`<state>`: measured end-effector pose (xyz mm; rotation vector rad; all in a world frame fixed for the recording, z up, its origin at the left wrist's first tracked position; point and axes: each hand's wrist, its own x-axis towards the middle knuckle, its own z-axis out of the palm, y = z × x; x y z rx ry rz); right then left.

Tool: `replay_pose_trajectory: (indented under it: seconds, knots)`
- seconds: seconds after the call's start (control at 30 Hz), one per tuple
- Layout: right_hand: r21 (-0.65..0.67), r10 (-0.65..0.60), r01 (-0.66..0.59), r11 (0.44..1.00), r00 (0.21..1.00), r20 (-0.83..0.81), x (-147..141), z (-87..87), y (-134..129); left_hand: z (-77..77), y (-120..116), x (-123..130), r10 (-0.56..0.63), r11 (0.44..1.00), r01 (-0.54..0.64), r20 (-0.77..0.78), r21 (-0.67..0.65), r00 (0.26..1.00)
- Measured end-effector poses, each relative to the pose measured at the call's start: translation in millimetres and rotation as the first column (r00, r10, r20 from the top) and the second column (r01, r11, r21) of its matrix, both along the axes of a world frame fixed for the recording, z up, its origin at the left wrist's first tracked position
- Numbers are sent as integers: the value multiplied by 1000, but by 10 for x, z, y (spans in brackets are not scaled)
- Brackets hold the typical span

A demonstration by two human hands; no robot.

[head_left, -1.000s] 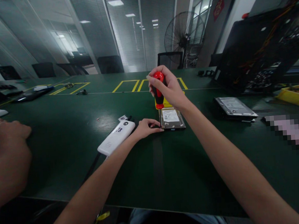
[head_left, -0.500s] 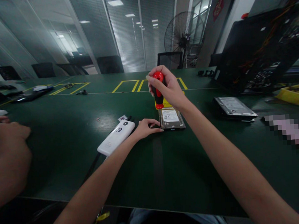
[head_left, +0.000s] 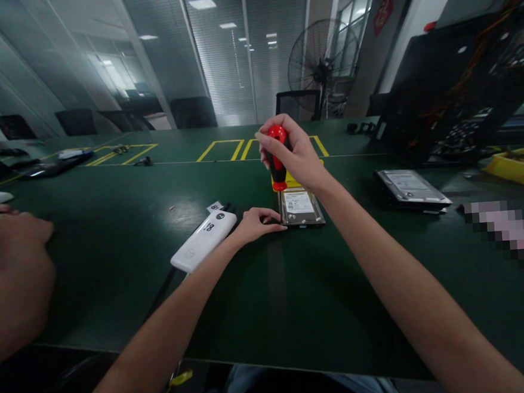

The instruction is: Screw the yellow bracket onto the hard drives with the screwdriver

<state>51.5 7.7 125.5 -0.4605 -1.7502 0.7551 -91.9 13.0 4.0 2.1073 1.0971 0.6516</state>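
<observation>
A red-and-black screwdriver (head_left: 278, 168) stands nearly upright, its handle in the closed fingers of my right hand (head_left: 295, 152). Its shaft runs down to the left front corner of a hard drive (head_left: 299, 206), which lies flat on the table with a white label facing up. My left hand (head_left: 259, 225) grips that same corner between thumb and fingers, close to the shaft's tip. What the tip touches is too small to make out. Behind the drive sits a yellow object (head_left: 294, 181), partly covered by my right hand.
A white power bank (head_left: 205, 241) marked 18 lies by my left forearm, with a cable. Another hard drive (head_left: 411, 187) rests to the right, near a yellow tray (head_left: 518, 166) and a black computer case (head_left: 456, 93). At far left is another person's hand (head_left: 15, 229).
</observation>
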Motion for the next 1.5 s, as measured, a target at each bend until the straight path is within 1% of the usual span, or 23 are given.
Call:
replay_pose_trajectory:
  seconds: [0.17,0.37,0.6,0.73,0.93,1.23,1.5]
  knots:
    - [-23,-17,17,1000,1000,20,12,12,-17,11,-7,3,-1,1000,1,5,-13,1000]
    - [-71,40,-40,997,999,6,13,24,-26,12,-12,9,10,1000,-10,-1,-20,1000]
    - [-37,94,-94,995,996,-3,16,9,-22,-16,4,11,18,1000,-17,13,-16,1000]
    - [-23,101,-101,995,995,-2,16,8,-22,-16,4,9,19,1000,-18,10,-12,1000]
    - [-21,51,-51,998,998,35,29,44,-41,2,-9,6,13,1000,-12,20,-16,1000]
    - [69,-62,58,996,997,51,51,60,-55,-12,1,4,9,1000,-9,25,-13,1000]
    - [72,-101,91,993,986,134,85,74,-48,-19,10,13,20,999,-19,30,-29,999]
